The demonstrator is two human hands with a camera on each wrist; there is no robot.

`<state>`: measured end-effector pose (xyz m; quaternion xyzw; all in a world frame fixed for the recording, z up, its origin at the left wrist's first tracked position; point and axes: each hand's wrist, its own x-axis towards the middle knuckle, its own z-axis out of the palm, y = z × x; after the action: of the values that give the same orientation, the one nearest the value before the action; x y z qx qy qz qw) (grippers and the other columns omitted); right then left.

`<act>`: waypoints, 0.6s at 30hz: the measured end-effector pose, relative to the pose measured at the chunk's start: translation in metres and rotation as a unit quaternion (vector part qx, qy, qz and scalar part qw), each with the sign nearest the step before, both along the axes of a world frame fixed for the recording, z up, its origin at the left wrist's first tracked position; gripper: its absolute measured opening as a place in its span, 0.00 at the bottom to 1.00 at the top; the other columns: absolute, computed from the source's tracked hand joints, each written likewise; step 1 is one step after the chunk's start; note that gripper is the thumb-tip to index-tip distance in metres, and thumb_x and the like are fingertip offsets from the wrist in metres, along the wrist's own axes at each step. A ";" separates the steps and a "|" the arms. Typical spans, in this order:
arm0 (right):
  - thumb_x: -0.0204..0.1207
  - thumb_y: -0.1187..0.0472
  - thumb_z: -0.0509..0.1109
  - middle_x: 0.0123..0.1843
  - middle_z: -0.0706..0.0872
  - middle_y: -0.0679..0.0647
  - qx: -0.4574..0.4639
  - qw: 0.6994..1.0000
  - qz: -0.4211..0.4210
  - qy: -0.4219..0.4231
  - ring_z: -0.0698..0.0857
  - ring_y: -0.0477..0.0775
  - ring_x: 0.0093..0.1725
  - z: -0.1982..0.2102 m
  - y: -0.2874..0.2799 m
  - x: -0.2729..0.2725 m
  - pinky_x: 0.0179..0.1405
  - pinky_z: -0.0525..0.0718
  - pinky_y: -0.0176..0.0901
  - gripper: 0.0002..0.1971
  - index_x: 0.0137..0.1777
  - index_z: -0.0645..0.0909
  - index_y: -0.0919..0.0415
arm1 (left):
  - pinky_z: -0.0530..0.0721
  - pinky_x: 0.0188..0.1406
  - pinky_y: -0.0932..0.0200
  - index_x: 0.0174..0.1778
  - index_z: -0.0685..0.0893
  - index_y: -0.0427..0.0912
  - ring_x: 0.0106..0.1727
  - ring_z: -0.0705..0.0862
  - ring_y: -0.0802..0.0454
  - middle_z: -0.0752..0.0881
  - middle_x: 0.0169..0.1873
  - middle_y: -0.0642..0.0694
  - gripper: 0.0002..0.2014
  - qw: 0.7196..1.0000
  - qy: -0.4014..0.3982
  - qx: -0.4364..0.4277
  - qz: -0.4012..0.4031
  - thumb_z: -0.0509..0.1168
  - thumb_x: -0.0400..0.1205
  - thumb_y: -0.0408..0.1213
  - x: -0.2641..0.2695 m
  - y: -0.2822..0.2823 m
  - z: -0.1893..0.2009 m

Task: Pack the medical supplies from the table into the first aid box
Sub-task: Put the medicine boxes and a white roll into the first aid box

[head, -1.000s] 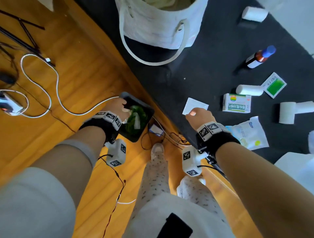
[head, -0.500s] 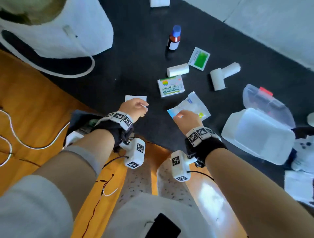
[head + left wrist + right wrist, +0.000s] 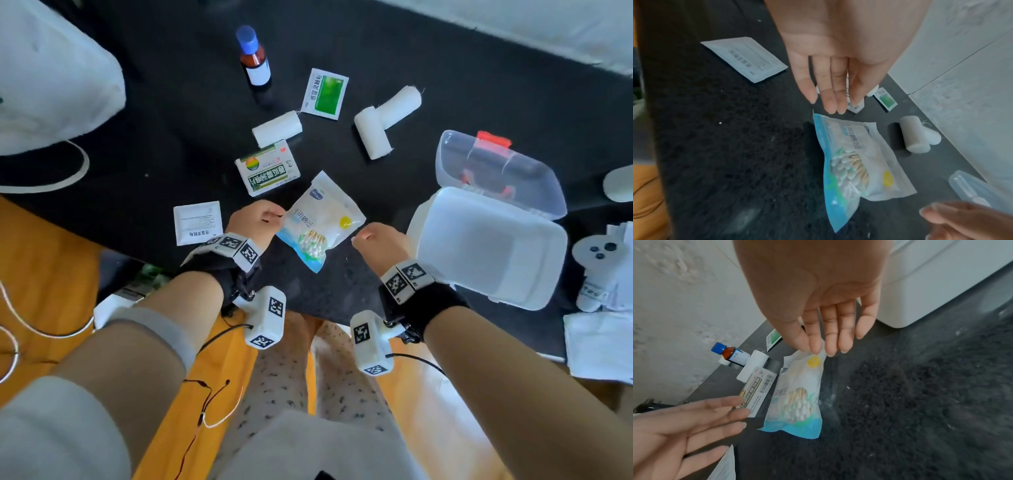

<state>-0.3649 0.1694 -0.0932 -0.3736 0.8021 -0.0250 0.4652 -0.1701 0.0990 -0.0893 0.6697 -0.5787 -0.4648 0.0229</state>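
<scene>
A clear bag of cotton swabs [image 3: 320,222] with a blue end lies on the black table, between my hands. My right hand [image 3: 373,240] pinches its corner by the yellow dot between thumb and index finger [image 3: 815,345], and that corner [image 3: 813,361] rises to the fingertips. My left hand [image 3: 263,219] hangs with straight fingers [image 3: 830,104] close to the bag's [image 3: 855,154] opposite corner. Whether it touches is unclear. To the right the white first aid box [image 3: 486,246] stands open with its clear lid [image 3: 496,171] tipped back.
Behind the bag are a medicine box [image 3: 267,168], three gauze rolls [image 3: 277,128] [image 3: 371,132] [image 3: 400,101], a green sachet [image 3: 325,92] and a brown bottle [image 3: 253,56]. A white sachet [image 3: 197,221] lies left of my left hand. A white tote bag [image 3: 51,75] fills the far left.
The view swung from the floor to the table. My left hand came up from the floor side to the swab bag. My right hand took the bag's corner, and the bag turned.
</scene>
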 end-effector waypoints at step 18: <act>0.70 0.63 0.72 0.72 0.68 0.57 -0.185 0.954 -0.106 0.210 0.72 0.60 0.69 -0.042 -0.152 -0.014 0.63 0.77 0.53 0.31 0.72 0.65 0.53 | 0.76 0.59 0.39 0.61 0.72 0.40 0.66 0.72 0.37 0.75 0.64 0.39 0.34 0.977 -0.150 -0.116 -0.092 0.80 0.61 0.35 0.011 -0.089 -0.046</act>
<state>-0.3793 0.0174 -0.1356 -0.3626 0.8980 -0.1433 0.2040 -0.1589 0.0104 -0.1356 0.6687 -0.6847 -0.2884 -0.0296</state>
